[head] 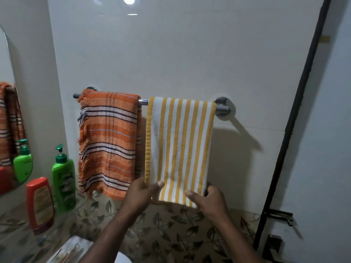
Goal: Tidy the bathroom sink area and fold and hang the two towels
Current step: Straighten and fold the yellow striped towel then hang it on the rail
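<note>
left hand (141, 193) pinches striped towel (178, 147) hem; right hand (210, 200) pinches it too; green bottle (63, 177) label blurred

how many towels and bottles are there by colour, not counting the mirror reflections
orange towel: 1
yellow-and-white striped towel: 1
green pump bottle: 1
red bottle: 1
total: 4

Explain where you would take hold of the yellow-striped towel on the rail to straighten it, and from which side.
Probably the bottom hem at both corners, from the front and below, as the left hand and right hand do. The yellow-striped towel drapes over the rail close to the wall, so only its lower edge hangs free.
</note>
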